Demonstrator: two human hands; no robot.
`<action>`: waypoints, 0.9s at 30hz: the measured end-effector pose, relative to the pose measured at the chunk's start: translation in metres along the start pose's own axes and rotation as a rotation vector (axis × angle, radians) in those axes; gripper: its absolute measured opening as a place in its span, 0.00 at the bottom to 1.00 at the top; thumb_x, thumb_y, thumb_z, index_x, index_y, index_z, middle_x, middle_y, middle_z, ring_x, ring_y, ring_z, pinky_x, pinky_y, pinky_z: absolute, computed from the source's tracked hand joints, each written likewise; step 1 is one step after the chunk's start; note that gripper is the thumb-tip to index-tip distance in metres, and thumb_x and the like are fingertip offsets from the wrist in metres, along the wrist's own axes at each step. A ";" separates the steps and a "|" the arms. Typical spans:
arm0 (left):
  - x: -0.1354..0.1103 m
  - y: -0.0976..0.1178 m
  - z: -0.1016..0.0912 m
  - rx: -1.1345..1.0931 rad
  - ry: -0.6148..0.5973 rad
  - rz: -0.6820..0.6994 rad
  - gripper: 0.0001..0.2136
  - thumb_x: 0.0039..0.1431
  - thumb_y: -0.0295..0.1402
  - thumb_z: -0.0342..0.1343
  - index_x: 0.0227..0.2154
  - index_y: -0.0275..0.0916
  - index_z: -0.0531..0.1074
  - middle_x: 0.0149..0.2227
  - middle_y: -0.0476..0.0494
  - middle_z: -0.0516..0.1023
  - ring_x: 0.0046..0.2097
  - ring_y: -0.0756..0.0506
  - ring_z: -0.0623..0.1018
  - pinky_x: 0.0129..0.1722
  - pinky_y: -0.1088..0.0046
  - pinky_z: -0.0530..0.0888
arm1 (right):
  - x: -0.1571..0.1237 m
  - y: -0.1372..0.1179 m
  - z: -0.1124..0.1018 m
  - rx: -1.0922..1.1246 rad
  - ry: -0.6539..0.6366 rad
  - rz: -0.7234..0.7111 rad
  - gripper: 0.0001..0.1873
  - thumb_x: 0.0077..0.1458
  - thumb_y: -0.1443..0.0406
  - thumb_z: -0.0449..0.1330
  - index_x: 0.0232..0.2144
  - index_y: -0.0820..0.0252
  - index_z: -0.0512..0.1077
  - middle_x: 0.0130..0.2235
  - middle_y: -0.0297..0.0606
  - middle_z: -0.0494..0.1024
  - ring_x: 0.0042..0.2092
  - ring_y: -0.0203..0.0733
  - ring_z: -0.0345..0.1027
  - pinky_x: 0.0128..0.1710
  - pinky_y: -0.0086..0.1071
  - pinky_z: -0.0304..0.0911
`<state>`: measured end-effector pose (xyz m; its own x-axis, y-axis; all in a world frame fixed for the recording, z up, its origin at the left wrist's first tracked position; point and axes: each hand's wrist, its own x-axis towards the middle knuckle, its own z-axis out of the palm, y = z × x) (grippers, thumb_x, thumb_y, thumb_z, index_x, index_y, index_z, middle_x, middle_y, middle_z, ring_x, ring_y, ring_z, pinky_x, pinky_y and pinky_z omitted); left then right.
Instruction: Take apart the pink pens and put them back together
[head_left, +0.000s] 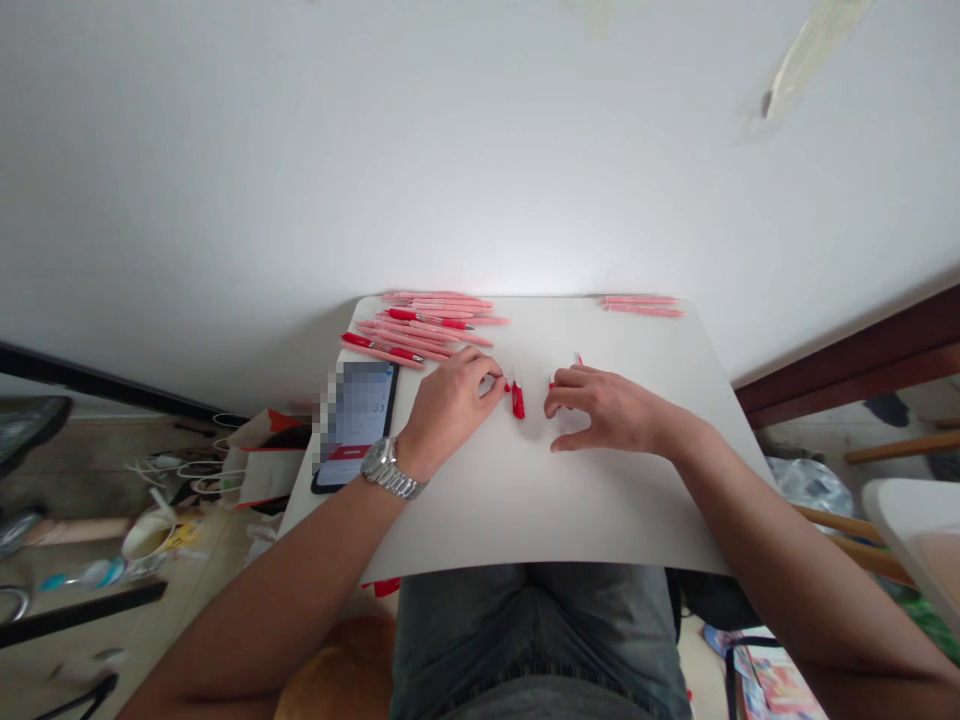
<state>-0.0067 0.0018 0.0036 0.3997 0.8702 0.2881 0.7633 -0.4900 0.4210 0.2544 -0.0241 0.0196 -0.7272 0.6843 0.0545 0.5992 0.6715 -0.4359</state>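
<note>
My left hand (461, 400), with a watch on its wrist, has thumb and forefinger pinched together. A small red pen part (507, 386) shows at those fingertips. Just to the right, a red pen barrel piece (517, 400) lies on the white table (480, 510). My right hand (607, 408) hovers low over the table, thumb apart from the curled fingers. Beyond its fingers a thin red pen piece (578, 358) sticks out, and another red bit (551, 382) is partly hidden by the fingertips.
A pile of pink pens (435, 325), with two red pens among them, lies at the table's back left. A few pink pens (641, 305) lie back right. A phone (356, 425) rests at the left edge. The wall (480, 150) stands behind.
</note>
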 end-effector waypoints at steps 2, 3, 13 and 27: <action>0.000 0.001 -0.001 -0.003 -0.008 -0.005 0.03 0.67 0.31 0.60 0.37 0.41 0.79 0.44 0.45 0.81 0.41 0.44 0.81 0.40 0.67 0.74 | -0.003 0.000 -0.006 0.070 -0.032 0.056 0.14 0.62 0.54 0.69 0.42 0.57 0.76 0.40 0.37 0.75 0.37 0.41 0.68 0.38 0.34 0.60; 0.000 0.001 -0.002 -0.007 -0.013 -0.007 0.03 0.67 0.31 0.60 0.38 0.41 0.79 0.44 0.45 0.81 0.42 0.44 0.81 0.41 0.67 0.74 | -0.004 0.000 -0.010 0.091 -0.057 0.091 0.14 0.62 0.53 0.68 0.42 0.56 0.76 0.38 0.35 0.75 0.35 0.39 0.67 0.36 0.33 0.59; 0.000 -0.001 -0.001 -0.036 -0.010 -0.003 0.03 0.67 0.30 0.60 0.38 0.42 0.79 0.43 0.46 0.80 0.41 0.44 0.81 0.42 0.67 0.74 | -0.013 -0.001 -0.030 0.130 -0.304 0.259 0.16 0.55 0.55 0.70 0.43 0.53 0.77 0.34 0.32 0.75 0.33 0.39 0.66 0.34 0.32 0.54; -0.001 0.000 -0.001 -0.013 -0.001 -0.003 0.01 0.67 0.29 0.59 0.39 0.41 0.74 0.42 0.46 0.79 0.42 0.45 0.80 0.40 0.68 0.73 | -0.006 -0.010 -0.014 0.033 -0.274 0.236 0.10 0.60 0.57 0.66 0.41 0.53 0.76 0.34 0.32 0.77 0.32 0.39 0.66 0.33 0.33 0.52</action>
<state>-0.0078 0.0010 0.0046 0.3978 0.8718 0.2859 0.7578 -0.4878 0.4333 0.2574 -0.0305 0.0358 -0.6355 0.7146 -0.2922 0.7535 0.4915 -0.4368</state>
